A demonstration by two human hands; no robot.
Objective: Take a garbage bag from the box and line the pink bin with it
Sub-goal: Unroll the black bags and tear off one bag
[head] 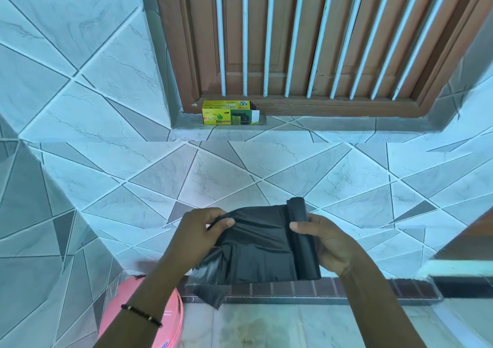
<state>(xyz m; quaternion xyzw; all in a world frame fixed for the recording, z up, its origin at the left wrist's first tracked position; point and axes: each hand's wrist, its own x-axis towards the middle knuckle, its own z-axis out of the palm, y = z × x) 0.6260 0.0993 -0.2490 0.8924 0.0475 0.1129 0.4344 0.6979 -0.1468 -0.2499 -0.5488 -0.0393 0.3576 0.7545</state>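
STATE: right hand point(326, 243) grips black bag roll point(304, 238); left hand point(205, 226) pinches unrolled garbage bag point(256, 243) edge, held above pink bin point(157, 318) | BOX: box point(229, 112) on sill, open | HANDLING: film likely light, limp, slippery; grip near the roll-side seam when separating.

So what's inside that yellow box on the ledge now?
The yellow box lies with its right end flap open, but the opening is dark; nothing inside shows. A black bag roll is in the hands.

Box point(230, 112) on sill below window bars point(296, 35); bin point(170, 318) lower left, under left forearm.
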